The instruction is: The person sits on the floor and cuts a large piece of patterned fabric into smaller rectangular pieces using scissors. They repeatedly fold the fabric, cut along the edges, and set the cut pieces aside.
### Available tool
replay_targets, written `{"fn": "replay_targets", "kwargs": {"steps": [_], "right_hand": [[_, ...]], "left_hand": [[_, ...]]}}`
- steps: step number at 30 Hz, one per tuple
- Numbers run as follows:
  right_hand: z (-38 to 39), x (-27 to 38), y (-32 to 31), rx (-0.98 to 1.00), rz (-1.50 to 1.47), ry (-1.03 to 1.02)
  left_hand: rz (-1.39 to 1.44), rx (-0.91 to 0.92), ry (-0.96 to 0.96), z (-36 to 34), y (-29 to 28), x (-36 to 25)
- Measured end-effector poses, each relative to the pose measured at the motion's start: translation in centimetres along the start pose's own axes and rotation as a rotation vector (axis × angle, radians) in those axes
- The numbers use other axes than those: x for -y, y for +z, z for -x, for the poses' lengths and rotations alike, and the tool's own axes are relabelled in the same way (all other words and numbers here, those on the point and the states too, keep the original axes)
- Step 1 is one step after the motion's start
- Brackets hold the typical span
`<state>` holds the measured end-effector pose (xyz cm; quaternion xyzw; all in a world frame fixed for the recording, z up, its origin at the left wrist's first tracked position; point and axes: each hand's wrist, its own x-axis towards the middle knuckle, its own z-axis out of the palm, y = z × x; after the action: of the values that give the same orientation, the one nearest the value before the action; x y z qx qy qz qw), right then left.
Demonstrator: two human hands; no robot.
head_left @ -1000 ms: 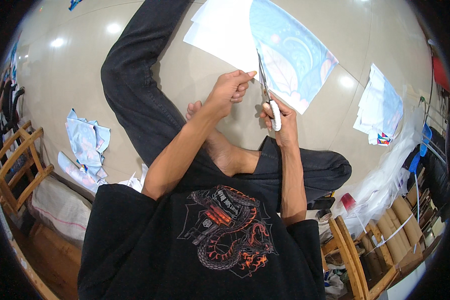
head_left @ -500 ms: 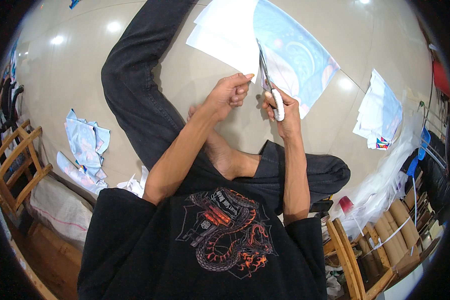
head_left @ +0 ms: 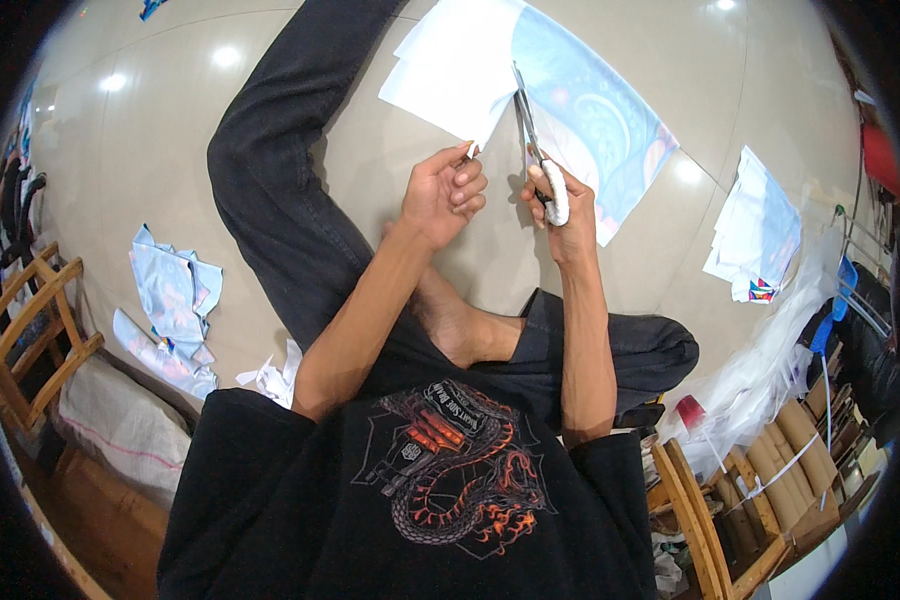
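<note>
A sheet of fabric, white on its left part (head_left: 455,75) and pale blue with a printed pattern on its right part (head_left: 595,110), lies on the floor in front of me. My right hand (head_left: 565,215) is closed around scissors (head_left: 553,190) with white-wrapped handles. Their blades point away from me, along the border between the white and the blue fabric. My left hand (head_left: 445,195) pinches the near corner of the white part between thumb and forefinger, its other fingers curled. That corner is lifted a little toward me.
Crumpled blue fabric pieces (head_left: 175,290) lie on the tiled floor to the left, beside a wooden frame (head_left: 35,345) and a pale sack (head_left: 120,425). To the right are a stack of cut fabric (head_left: 757,225), clear plastic (head_left: 760,350) and brown rolls (head_left: 795,465). My crossed legs (head_left: 280,180) surround the near area.
My left hand has pulled the white corner slightly left and toward me, widening the gap from the blue part. The scissor tips have moved a little farther away along the border.
</note>
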<state>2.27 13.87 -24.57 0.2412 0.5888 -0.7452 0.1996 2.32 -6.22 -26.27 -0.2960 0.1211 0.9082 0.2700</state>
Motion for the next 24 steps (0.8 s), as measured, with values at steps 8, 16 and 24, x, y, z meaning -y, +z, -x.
{"fn": "replay_targets", "kwargs": {"steps": [8,16,24], "right_hand": [[0.1,-0.1,1.2,-0.046,0.077,0.01],[-0.8,-0.2,4.3,-0.084,-0.106,-0.053],[-2.1,-0.5,6.7,-0.131,-0.138,-0.075]], "left_hand": [[0.126,0.016,0.101,0.1,-0.5,-0.3],[0.258,-0.02,0.189,-0.1,-0.3,-1.9],[0.285,-0.02,0.195,-0.1,-0.7,-2.1]]}}
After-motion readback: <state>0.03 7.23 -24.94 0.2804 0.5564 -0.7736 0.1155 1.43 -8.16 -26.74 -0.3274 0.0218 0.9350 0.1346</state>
